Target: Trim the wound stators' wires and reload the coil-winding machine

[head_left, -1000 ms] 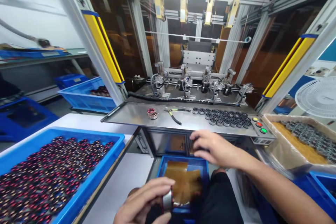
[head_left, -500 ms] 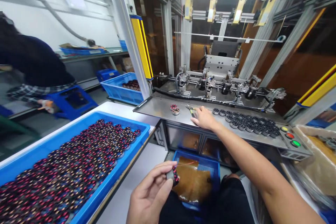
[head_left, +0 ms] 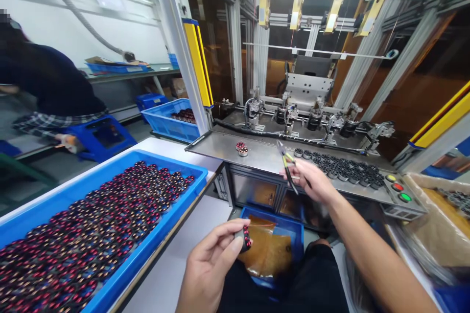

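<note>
Pinched between the thumb and fingers of my left hand (head_left: 215, 259) is a wound motor stator (head_left: 244, 239), a dark ring with red coils, held above my lap. My right hand (head_left: 310, 178) grips a pair of pliers (head_left: 288, 166) with yellow-green and black handles, the metal jaws pointing up and away over the steel machine shelf (head_left: 215, 146). Left of the pliers on that shelf lie two wound stators, one with copper coils (head_left: 243, 152) and one with red (head_left: 240, 145). Unwound dark stators (head_left: 341, 166) stand in rows to the right of my right hand.
A blue tray (head_left: 201, 176) full of wound stators fills the left table. Beyond the shelf is a winding machine (head_left: 293, 112) with several stations. Control buttons (head_left: 397, 186) sit at the right. A blue bin (head_left: 297, 230) is below. A co-worker (head_left: 55, 78) sits at the far left.
My right hand has lifted the pliers off the shelf and drawn them back toward me. My left hand still holds the stator, in nearly the same place.
</note>
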`<state>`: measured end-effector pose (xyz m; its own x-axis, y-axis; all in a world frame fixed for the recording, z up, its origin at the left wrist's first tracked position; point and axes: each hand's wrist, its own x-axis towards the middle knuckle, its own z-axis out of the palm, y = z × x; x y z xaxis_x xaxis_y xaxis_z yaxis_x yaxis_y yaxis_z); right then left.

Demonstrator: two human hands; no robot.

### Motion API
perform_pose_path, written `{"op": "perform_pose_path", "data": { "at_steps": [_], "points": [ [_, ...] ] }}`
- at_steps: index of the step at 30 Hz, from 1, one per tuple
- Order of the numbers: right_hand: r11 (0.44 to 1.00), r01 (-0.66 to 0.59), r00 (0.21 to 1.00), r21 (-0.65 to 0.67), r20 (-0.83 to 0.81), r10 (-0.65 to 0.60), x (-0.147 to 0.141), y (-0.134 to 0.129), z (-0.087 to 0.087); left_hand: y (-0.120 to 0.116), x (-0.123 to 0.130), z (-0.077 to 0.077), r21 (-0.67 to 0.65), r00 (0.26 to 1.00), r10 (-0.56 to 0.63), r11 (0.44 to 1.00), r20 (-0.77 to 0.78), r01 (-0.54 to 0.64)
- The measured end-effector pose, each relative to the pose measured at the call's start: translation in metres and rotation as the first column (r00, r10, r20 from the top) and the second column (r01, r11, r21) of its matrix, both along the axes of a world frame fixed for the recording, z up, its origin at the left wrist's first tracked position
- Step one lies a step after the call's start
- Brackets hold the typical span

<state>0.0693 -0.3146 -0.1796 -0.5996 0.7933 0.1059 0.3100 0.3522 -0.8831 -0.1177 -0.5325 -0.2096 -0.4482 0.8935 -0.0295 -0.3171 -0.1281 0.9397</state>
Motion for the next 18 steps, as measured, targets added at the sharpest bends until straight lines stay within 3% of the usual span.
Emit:
{"op": "perform_pose_path", "data": {
  "at_steps": [2,5,8,11,18],
  "points": [
    [0.998,-0.046,0.996,-0.043,-0.075,0.043,0.024,-0.056,-0.019,0.002,0.004,0.002,-0.018,0.999,-0.036,0.999,0.008,0.037],
    [0.988,-0.085,0.978,-0.126,-0.203,0.059,0.055,-0.133,-0.061,0.005,0.009,0.001,0.012,0.989,-0.144,0.990,0.034,0.143],
    [0.999,-0.010,0.998,0.048,-0.066,0.013,0.071,-0.177,-0.093,0.010,0.016,-0.002,0.049,0.980,-0.200,0.979,0.012,0.199],
    [0.984,-0.050,0.997,0.169,-0.053,0.059,0.073,-0.186,-0.099,0.015,0.028,-0.001,0.043,0.977,-0.211,0.976,-0.017,0.211],
    [0.957,-0.113,0.950,0.268,-0.252,0.183,0.059,-0.173,-0.079,0.011,0.057,0.021,-0.021,0.991,-0.115,0.993,0.068,0.116]
  ]
}}
